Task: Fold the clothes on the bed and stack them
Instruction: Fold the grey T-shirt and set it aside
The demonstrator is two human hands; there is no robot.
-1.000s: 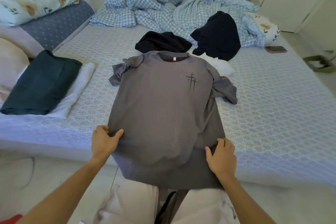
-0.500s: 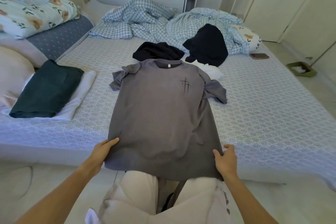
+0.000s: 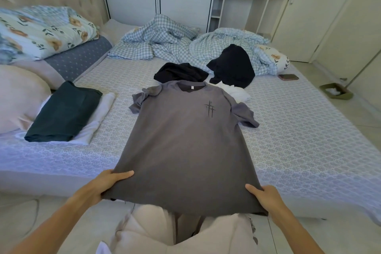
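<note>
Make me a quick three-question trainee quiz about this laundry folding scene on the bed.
1. True or false: the grey T-shirt lies face up with its collar pointing away from the person.
2. Which part of that shirt do the left hand and right hand grip? A) sleeves B) bottom hem corners C) collar
3. What lies directly under the folded dark green garment?

Key:
1. True
2. B
3. A folded white garment
</note>
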